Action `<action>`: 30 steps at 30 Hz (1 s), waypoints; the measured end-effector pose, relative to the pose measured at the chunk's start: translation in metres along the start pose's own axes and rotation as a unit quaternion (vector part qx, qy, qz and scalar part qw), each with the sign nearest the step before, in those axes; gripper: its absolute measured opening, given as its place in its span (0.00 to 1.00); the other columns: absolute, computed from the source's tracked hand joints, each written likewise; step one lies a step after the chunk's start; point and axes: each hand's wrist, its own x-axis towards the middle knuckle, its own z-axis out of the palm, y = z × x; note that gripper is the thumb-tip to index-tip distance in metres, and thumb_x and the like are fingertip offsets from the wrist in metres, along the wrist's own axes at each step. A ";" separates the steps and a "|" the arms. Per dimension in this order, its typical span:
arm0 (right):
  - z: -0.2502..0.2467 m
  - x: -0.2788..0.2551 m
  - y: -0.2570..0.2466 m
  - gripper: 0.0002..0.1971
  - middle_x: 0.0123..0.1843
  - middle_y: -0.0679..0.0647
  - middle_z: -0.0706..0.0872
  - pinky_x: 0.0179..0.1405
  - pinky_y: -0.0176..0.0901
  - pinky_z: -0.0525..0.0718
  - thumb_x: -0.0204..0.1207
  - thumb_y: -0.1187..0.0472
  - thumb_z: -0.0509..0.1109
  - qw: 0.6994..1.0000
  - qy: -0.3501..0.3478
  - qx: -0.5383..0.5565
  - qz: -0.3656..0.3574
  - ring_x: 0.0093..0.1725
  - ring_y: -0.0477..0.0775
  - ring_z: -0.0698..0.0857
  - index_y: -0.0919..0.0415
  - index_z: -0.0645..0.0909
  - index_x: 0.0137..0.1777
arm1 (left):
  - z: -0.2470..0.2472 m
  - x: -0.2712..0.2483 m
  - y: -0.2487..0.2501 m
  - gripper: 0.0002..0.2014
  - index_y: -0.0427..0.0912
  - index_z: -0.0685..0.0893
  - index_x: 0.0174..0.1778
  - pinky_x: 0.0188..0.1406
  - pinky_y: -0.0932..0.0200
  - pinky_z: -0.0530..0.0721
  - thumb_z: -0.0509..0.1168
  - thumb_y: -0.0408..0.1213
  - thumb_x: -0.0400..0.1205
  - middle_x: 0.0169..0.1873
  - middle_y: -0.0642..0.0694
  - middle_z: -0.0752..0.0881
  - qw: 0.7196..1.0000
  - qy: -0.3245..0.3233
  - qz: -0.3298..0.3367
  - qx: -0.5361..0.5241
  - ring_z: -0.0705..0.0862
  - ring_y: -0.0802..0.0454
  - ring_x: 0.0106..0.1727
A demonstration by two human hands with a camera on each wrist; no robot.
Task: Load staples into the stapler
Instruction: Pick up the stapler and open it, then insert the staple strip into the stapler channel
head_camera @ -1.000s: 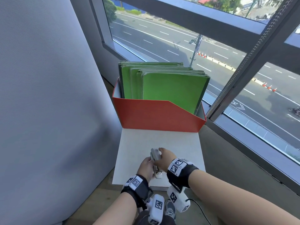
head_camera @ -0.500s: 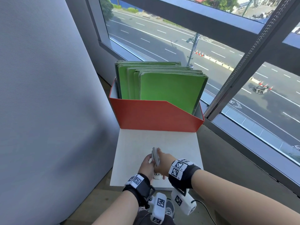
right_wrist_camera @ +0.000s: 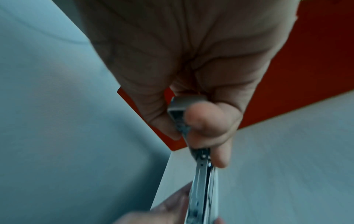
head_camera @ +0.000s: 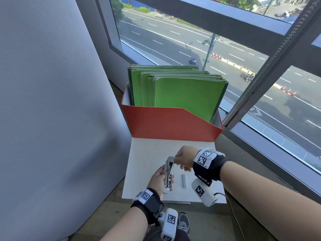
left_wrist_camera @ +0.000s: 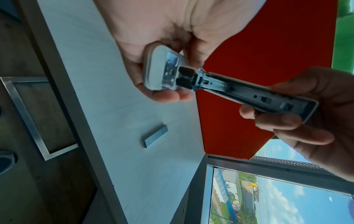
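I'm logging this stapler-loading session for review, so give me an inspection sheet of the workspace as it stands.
Surface: small white table, bare in front of the box.
Job's things: stapler swung open, held above the table; staple strip lying loose on the table, not loaded.
Clutter: red file box of green folders at the far edge.
Grippers: left hand grips the stapler's base; right hand pinches its lifted top.
Cables: thin black cable from the right wrist camera.
Surroundings: grey partition left, window over a road.

My right hand (right_wrist_camera: 191,63) pinches the far end of the opened stapler (right_wrist_camera: 201,174) between thumb and fingers; my left hand (right_wrist_camera: 164,212) holds its near end, above the pale table (right_wrist_camera: 287,166).
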 end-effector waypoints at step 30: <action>-0.012 0.064 0.017 0.24 0.21 0.52 0.75 0.21 0.38 0.69 0.77 0.41 0.65 0.971 0.114 0.207 0.021 0.17 0.50 0.70 0.65 0.81 0.50 | -0.001 -0.033 0.006 0.16 0.52 0.82 0.64 0.20 0.60 0.75 0.52 0.42 0.87 0.36 0.36 0.88 0.994 -0.081 0.019 -0.064 0.81 0.46 0.25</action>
